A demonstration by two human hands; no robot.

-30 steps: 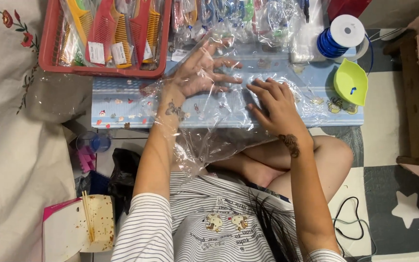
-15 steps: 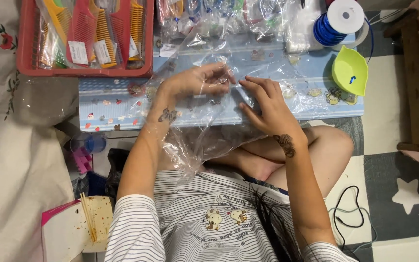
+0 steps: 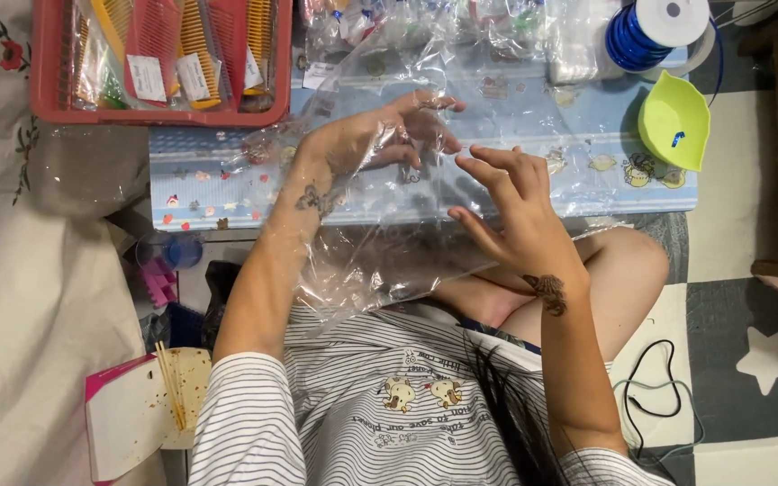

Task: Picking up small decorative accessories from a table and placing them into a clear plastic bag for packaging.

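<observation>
Across the near edge of the low blue table [image 3: 587,171], a large clear plastic bag [image 3: 380,252] was spread, draped from the tabletop down onto the person's lap. The left hand [image 3: 380,139] was pushed inside the bag, its fingers spread and slightly curled so that the film was held open from within; nothing was pinched by it. The right hand [image 3: 511,211] was held outside the bag, just beside the left, with fingers fanned and the index and middle fingertips stretched toward the film; whether the plastic was actually touched by them could not be told. Both forearms were angled inward from the sides, the wrists raised above the table edge.

For the bag to be opened well, it was judged that the inner hand should be kept wide while the outer layer is drawn away gently, since thin film clings and tears easily.

At the far left corner a red basket [image 3: 47,108] of packaged combs [image 3: 195,40] was set. Toward the far right corner a blue thread spool [image 3: 632,40] stood, with a lime-green dish [image 3: 673,117] just beside it. Small clear packets [image 3: 497,27] were heaped along the far edge.
</observation>
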